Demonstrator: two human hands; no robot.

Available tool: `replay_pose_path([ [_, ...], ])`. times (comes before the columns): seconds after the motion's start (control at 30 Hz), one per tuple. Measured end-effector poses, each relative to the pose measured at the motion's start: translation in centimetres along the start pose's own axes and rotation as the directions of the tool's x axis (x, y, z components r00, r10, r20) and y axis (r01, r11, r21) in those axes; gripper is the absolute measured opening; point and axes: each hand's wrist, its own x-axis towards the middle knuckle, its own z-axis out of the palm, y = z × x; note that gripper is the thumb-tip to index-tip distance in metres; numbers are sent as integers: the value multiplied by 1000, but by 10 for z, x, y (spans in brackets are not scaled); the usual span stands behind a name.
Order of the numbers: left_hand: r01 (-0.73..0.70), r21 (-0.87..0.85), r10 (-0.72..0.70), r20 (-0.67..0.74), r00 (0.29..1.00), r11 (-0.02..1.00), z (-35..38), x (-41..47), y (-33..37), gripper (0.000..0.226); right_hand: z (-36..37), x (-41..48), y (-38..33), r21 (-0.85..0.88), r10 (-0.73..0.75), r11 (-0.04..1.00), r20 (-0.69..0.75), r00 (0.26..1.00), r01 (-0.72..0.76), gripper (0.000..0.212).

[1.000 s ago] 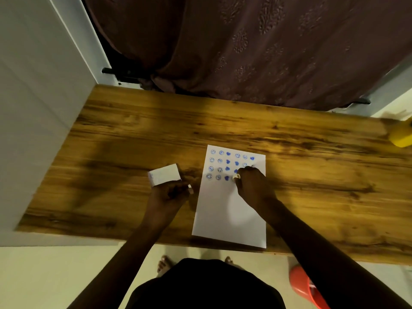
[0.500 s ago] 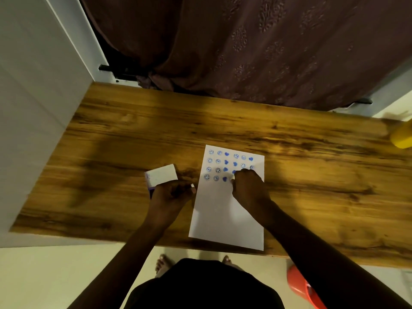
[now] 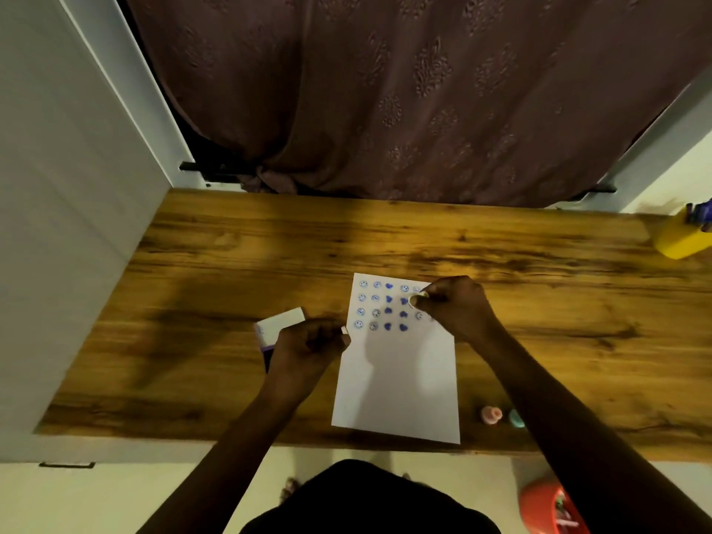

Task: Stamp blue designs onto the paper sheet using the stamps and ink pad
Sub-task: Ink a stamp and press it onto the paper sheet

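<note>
A white paper sheet (image 3: 397, 379) lies on the wooden table (image 3: 231, 264); its top part carries rows of blue smiley and heart prints. My right hand (image 3: 454, 306) is over the sheet's upper right corner, fingers pinched on a small round stamp (image 3: 417, 299) whose pale end points left, near the prints. My left hand (image 3: 308, 344) rests at the sheet's left edge, closed over the ink pad (image 3: 279, 325), a white box with a purple side. Two more small stamps, a pink one (image 3: 491, 414) and a teal one (image 3: 516, 418), lie right of the sheet near the front edge.
A yellow container (image 3: 682, 237) with blue items stands at the table's far right corner. A maroon curtain (image 3: 424, 90) hangs behind the table. A white wall panel (image 3: 57, 225) borders the left side. On the floor at lower right sits an orange bin (image 3: 547, 506).
My right hand has risen from the lower rows of prints to the sheet's upper right corner with the stamp. My left hand has stayed on the ink pad.
</note>
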Motion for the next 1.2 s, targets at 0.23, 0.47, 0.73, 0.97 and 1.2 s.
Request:
replay_pose_path([
  [0.23,7,-70,1,124,992,998,34,1,7,22,-14,-58,-7,602,-16,794,161,987,-85,14],
  [0.47,-53,-96,76,247,966,994,58,-3,13,34,2,-86,8,589,-116,808,119,986,24,21],
  [0.73,-96,-113,123,275,954,989,74,-3,23,49,-15,-85,29,538,-191,836,109,975,104,21],
  [0.97,-134,-138,168,279,945,981,89,-3,25,58,-25,-84,41,504,-218,854,121,968,129,15],
  [1.2,-169,-135,198,244,949,976,114,0,20,53,-30,-77,57,521,-115,853,145,983,23,9],
])
